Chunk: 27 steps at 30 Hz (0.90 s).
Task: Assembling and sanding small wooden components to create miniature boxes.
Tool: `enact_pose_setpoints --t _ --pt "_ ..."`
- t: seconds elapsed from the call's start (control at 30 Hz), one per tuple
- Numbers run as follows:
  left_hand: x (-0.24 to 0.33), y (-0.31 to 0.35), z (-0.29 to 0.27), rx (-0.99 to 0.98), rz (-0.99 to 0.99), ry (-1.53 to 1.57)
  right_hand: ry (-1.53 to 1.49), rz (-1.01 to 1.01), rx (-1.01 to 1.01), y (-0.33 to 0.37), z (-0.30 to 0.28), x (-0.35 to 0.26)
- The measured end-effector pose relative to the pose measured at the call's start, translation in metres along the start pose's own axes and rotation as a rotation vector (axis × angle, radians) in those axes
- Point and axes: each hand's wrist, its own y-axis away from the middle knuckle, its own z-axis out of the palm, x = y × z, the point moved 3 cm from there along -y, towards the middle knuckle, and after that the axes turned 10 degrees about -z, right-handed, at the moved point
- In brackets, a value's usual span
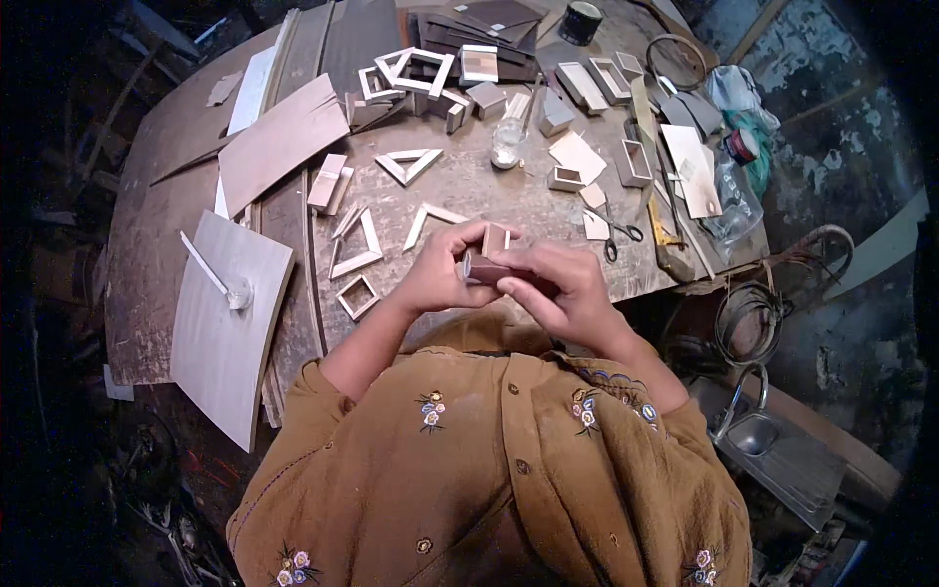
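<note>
Evidently, a broad, worn brown wooden worktable (pixel 469 193) backs the work at its near edge. The right hand (pixel 569 284), fingers bent, thumb underneath, grips a dark brown folded strip (pixel 485 271), material unclear; the left hand (pixel 438 269) curls round a small, hollow, pale-brown wooden box (pixel 496 239) just above it. Probably the box's surface is being sanded; next, that calls for a steady left grip and light, even strokes.
</note>
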Motion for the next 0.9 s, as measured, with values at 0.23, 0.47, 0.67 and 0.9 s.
enact_pose_setpoints --t 0.23,0.47,0.67,0.9 --pt "0.001 -0.001 -0.003 0.025 0.120 -0.077 -0.006 0.021 -0.076 -0.003 0.005 0.001" --pt "-0.005 -0.001 -0.007 -0.007 0.092 -0.042 -0.002 -0.030 -0.029 -0.011 0.005 0.006" --pt "-0.006 0.004 -0.004 -0.070 0.061 -0.042 0.039 0.033 0.068 -0.012 0.007 0.022" --pt "0.003 0.007 -0.010 -0.076 0.031 -0.117 0.139 -0.042 -0.050 -0.013 0.007 0.012"
